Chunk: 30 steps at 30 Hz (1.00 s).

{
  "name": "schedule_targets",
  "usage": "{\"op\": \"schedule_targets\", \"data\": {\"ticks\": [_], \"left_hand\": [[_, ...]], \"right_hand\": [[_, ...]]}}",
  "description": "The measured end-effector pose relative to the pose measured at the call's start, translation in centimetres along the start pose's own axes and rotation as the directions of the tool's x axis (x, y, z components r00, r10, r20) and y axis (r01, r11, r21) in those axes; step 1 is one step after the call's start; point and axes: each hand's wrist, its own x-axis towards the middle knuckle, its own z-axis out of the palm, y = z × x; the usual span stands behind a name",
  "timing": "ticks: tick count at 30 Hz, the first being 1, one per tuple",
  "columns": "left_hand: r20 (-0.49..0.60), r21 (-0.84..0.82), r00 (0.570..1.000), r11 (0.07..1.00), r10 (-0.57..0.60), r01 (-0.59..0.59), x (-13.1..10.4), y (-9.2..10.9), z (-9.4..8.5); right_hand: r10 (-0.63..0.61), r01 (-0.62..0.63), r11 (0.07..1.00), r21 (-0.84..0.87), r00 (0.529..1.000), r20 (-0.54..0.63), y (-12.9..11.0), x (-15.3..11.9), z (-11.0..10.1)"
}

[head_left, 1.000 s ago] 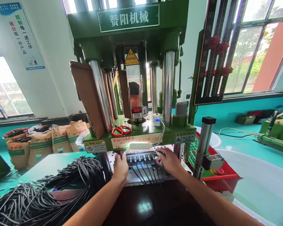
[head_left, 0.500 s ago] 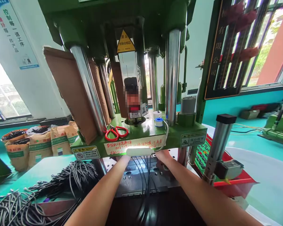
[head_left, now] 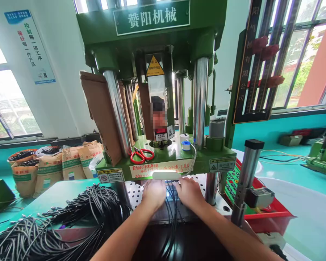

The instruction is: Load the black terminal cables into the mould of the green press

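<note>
Two windows, teal bench (head_left: 288,170), brown sacks (head_left: 47,168).

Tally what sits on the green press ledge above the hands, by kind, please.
Red-handled scissors: 1
Tape rolls (white, blue-centred): 2
Grey cylinder: 1
Total: 4
Both hands (left hand, right hand) rest below the ledge, beside the black cables.

teal table (head_left: 57,190) carries black cables (head_left: 70,217), green press (head_left: 165,159).

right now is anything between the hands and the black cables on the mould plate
Nothing visible. The left hand and right hand rest on the black cables, under the green press platen.
</note>
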Motion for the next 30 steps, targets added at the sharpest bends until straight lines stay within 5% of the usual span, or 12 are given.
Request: {"op": "schedule_targets", "data": {"ticks": [4,13,21,30], "left_hand": [[0.032,0.015,0.995,0.995,0.096,-0.096,-1.2,0.6,0.2],[0.140,0.031,0.982,0.990,0.130,-0.136,-1.2,-1.6,0.1],[0.054,0.064,0.997,0.996,0.056,-0.059,-1.8,-1.2,1.1],[0.130,0.095,0.984,0.986,0.124,-0.137,-1.8,-2.7,0.8]], "right_hand": [[-0.026,0.027,0.999,-0.026,0.999,0.041,-1.2,-1.3,0.4],[-0.114,0.117,0.992,-0.046,0.991,0.063,0.0,-0.6,0.5],[-0.170,0.174,0.982,-0.079,0.984,0.060,-3.7,-1.2,-0.9],[-0.188,0.200,0.972,-0.122,0.976,0.107,-5.3,-0.6,0.6]]}}
